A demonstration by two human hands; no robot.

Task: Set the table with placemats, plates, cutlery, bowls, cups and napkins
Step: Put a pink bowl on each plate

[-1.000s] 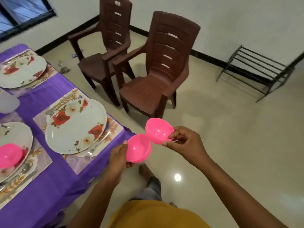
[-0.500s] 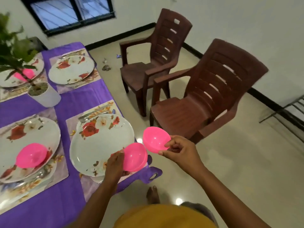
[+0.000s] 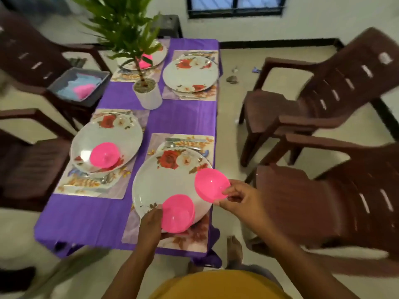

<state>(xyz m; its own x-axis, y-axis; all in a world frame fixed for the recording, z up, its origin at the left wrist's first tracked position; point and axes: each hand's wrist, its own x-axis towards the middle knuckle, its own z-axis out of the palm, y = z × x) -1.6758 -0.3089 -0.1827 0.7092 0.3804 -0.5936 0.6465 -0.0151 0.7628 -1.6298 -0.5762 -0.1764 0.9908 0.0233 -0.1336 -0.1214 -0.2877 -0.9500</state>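
Note:
My left hand point(image 3: 151, 225) grips a pink bowl point(image 3: 178, 213) over the near edge of the near right floral plate point(image 3: 159, 186). My right hand point(image 3: 241, 201) pinches the rim of a second pink bowl point(image 3: 210, 183) above that plate's right edge. The plate lies on a placemat point(image 3: 194, 236) with cutlery point(image 3: 183, 143) at its far side. The near left plate point(image 3: 129, 130) carries a pink bowl point(image 3: 104, 154). A far right plate point(image 3: 190, 74) is bare, and the far left plate point(image 3: 159, 55), partly behind leaves, holds something pink.
A purple cloth point(image 3: 181, 117) covers the table. A potted plant point(image 3: 146, 91) stands mid-table. Brown plastic chairs point(image 3: 323, 100) stand right and left; a left chair carries a grey tray point(image 3: 103, 78) with blue and pink items. My foot point(image 3: 234, 249) is by the table's corner.
My view has swung left onto the whole table. Both hands have carried their pink bowls from beside the table to over the near right plate.

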